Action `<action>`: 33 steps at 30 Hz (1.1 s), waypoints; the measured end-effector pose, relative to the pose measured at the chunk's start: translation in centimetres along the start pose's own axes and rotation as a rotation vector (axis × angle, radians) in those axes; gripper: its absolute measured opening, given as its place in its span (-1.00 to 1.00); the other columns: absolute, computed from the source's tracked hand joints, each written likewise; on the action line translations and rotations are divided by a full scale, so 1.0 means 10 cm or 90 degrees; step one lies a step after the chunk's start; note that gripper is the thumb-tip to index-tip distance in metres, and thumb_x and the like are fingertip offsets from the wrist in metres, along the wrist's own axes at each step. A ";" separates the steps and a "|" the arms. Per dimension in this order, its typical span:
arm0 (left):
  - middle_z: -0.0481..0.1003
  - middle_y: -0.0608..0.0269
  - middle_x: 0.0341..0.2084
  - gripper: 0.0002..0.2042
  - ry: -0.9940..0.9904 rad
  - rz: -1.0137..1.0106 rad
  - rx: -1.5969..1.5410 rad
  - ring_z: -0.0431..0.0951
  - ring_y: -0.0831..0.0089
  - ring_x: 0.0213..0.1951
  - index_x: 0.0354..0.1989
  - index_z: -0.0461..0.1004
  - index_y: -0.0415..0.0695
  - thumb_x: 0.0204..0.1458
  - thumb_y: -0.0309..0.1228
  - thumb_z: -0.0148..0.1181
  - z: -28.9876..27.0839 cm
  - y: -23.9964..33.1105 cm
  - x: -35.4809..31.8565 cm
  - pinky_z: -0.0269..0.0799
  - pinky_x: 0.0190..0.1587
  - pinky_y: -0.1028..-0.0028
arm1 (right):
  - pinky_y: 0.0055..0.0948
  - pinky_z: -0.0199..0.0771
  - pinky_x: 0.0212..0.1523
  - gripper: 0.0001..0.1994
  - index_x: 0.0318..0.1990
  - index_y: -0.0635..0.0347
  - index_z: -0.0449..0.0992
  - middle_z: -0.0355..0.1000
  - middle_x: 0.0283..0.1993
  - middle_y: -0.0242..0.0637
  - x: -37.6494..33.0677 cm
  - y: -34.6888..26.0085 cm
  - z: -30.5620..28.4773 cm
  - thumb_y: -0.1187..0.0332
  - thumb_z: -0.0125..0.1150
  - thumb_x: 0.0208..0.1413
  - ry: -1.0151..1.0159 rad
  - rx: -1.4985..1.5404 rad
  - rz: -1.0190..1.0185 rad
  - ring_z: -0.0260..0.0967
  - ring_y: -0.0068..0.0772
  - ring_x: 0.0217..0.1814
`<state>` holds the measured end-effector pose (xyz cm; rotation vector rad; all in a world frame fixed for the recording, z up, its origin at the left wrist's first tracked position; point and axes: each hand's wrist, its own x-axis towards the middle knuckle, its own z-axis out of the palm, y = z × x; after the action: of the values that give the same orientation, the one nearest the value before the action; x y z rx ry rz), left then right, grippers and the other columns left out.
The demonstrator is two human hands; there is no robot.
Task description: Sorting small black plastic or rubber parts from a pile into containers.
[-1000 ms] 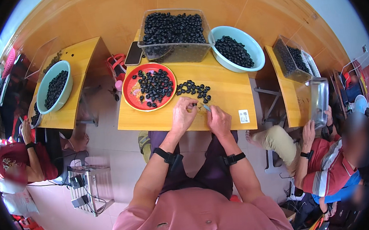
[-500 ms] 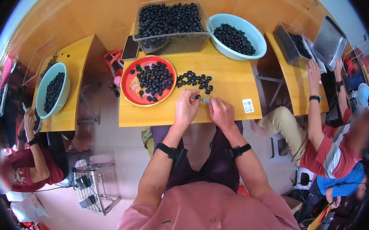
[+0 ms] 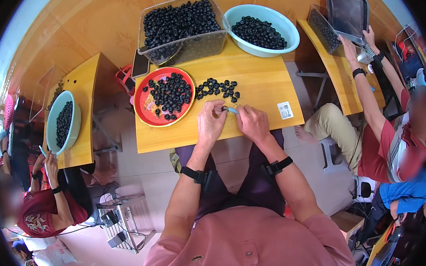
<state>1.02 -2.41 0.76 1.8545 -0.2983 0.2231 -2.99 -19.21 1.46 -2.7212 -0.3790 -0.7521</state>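
Above the near part of the wooden table (image 3: 264, 95), my two hands work close together. My left hand (image 3: 211, 121) is closed, pinching a small black ring-like part (image 3: 223, 109) that its fingers partly cover. In my right hand (image 3: 253, 123) is a slim light-blue tool (image 3: 232, 110), its tip against the black part; the working end is too small to make out. Just beyond my hands lies a loose group of black parts (image 3: 215, 87) on the tabletop. To the left, a round red tray (image 3: 139, 108) with a gold rim holds many more.
A clear plastic bin (image 3: 187, 50) full of black parts stands at the back, beside a light-blue basin (image 3: 290, 33) of them. A phone (image 3: 140, 64) lies left of the bin. Co-workers sit at side tables; the right one handles a clear lid-like tray (image 3: 348, 12).
The whole view has shifted and tilted slightly. My hands stay together on the part and tool. At the right, the co-worker's tray has swung more upright and farther back over the bin.
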 end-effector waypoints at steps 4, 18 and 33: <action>0.56 0.15 -0.34 -0.72 0.003 -0.002 0.005 0.60 0.35 -0.35 -0.12 0.58 -0.17 -0.03 -0.58 0.42 0.00 -0.02 0.00 0.53 -0.28 0.40 | -0.19 0.54 -0.46 -0.91 -0.27 0.15 0.51 0.42 -0.45 -0.22 0.01 -0.01 0.00 0.38 0.23 0.11 0.003 0.006 -0.001 0.53 -0.15 -0.43; 0.59 0.20 -0.35 -0.68 -0.014 -0.098 -0.068 0.60 0.50 -0.39 -0.07 0.56 -0.19 -0.03 -0.58 0.45 -0.04 0.06 0.00 0.53 -0.30 0.49 | -0.19 0.55 -0.44 -0.92 -0.25 0.14 0.52 0.43 -0.46 -0.23 0.02 -0.02 0.00 0.37 0.22 0.14 0.007 -0.013 0.045 0.55 -0.15 -0.41; 0.60 0.17 -0.36 -0.69 -0.028 -0.075 -0.054 0.63 0.45 -0.37 -0.08 0.54 -0.20 -0.01 -0.58 0.42 -0.03 0.05 0.01 0.56 -0.28 0.45 | -0.15 0.55 -0.44 -0.91 -0.27 0.13 0.51 0.46 -0.44 -0.22 0.01 -0.01 0.00 0.35 0.22 0.16 -0.003 0.010 0.035 0.55 -0.12 -0.40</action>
<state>0.93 -2.31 1.32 1.7884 -0.2245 0.0884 -2.91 -19.10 1.53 -2.7070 -0.3086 -0.7254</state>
